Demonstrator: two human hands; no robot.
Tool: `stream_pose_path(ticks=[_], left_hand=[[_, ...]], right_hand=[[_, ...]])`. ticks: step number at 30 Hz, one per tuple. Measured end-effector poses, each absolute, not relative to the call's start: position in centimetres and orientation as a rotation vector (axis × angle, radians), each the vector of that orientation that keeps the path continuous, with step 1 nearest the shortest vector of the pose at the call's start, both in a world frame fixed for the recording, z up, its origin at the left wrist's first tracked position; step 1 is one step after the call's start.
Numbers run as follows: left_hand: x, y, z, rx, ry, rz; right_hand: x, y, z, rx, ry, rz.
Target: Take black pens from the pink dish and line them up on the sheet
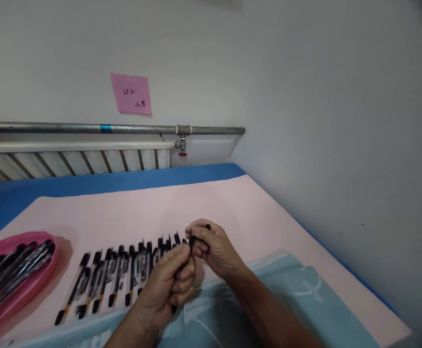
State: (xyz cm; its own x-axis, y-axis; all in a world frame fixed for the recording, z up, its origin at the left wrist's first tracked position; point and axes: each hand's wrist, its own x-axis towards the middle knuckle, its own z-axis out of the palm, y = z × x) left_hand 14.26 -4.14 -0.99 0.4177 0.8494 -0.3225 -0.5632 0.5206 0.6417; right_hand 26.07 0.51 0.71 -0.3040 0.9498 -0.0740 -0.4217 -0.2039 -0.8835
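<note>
- Tray [22, 236], pink, far left on the pink sheet [196, 203]; loose pens [15, 268] heaped inside.
- Row of pens [120, 273] laid side by side on the sheet, between tray and hands.
- Left hand [170, 282] clenched round the lower end of one pen [191, 241], over the blue cloth [290, 295] edge.
- Pen held off the sheet, near the row's right end.
- Right hand [212, 246] pinching the pen's top.

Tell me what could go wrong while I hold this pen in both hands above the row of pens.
The pen is pinched between the left hand and the right hand, directly above the row of pens. A slip could drop it and knock that neat row askew. The left hand also hangs close over the row's near end and might nudge it.
</note>
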Motion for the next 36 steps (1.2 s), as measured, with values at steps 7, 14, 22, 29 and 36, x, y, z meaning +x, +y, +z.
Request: stream_pose_path(ticks=[7,14,22,29,36], left_hand=[[14.41,-3.75,-0.81,0.849,1.126,1.103],[13.87,-3.77,-0.92,0.659,0.92,0.966],[14.13,-3.63,-0.92,0.729,1.043,0.969],[14.01,-3.61,-1.25,0.82,1.09,1.018],[13.98,-3.41,-1.15,0.827,1.094,1.006]], right_hand=[[25.32,0.52,0.04,-1.004,-0.989,1.504],[26.1,0.61,0.44,-0.912,-0.991,1.779],[25.78,0.58,0.64,-0.999,-0.931,1.63],[25.62,0.56,0.35,-1.025,-0.903,1.636],[25.41,0.48,0.24,-0.994,-0.935,1.689]])
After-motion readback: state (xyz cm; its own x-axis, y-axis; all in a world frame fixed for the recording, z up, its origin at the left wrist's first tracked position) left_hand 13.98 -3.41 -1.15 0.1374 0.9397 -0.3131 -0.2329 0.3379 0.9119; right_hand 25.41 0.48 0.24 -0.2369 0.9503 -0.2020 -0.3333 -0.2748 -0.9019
